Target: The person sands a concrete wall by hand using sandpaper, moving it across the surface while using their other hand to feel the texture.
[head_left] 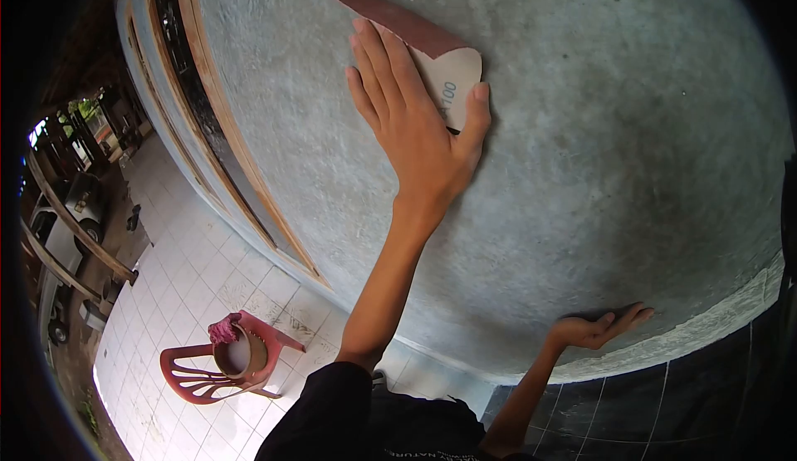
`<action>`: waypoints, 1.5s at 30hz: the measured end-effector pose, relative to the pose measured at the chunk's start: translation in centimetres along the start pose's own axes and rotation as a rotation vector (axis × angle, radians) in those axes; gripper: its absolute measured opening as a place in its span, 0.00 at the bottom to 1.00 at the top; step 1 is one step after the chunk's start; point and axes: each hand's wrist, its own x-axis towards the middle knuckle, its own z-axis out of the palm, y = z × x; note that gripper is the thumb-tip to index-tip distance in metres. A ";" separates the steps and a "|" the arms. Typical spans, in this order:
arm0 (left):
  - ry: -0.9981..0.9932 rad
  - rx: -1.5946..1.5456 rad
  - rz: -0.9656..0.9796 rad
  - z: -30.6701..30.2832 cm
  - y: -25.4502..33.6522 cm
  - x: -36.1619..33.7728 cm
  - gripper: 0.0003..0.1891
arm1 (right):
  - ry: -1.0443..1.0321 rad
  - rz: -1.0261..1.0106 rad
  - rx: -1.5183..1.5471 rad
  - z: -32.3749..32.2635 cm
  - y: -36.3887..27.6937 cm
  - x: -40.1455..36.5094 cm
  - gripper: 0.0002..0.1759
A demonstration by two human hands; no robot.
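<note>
My left hand (pixel 415 129) lies with its palm side on a sheet of sandpaper (pixel 452 75), holding it against the grey plastered wall (pixel 581 129). The sheet's upper edge curls over and shows its reddish-brown grit; the pale backing carries a printed "100". The thumb sits at the sheet's right edge, and the fingers point up and left. Lower right, my right hand (pixel 594 330) is at the wall near its bottom border, fingers extended and loosely curved, with nothing seen in it.
On the white tiled floor (pixel 166 295) stands a red plastic chair (pixel 187 365) bearing a bucket (pixel 249 357) with a pink cloth (pixel 224 329) on its rim. A wooden window frame (pixel 241 154) is set in the wall. Dark tiles (pixel 614 411) lie lower right; a vehicle (pixel 79 203) stands far left.
</note>
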 end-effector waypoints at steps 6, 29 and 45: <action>-0.060 -0.055 -0.049 1.0 1.8 -12.1 0.41 | -0.009 0.013 0.014 -0.1 -0.2 0.0 0.29; -0.138 -0.344 -0.536 -2.2 8.1 -17.4 0.40 | -0.069 -0.086 0.018 -0.4 0.4 -0.4 0.28; 0.013 -0.076 -0.100 1.7 7.1 -4.8 0.45 | -0.147 -0.174 0.077 -0.9 1.6 -1.3 0.27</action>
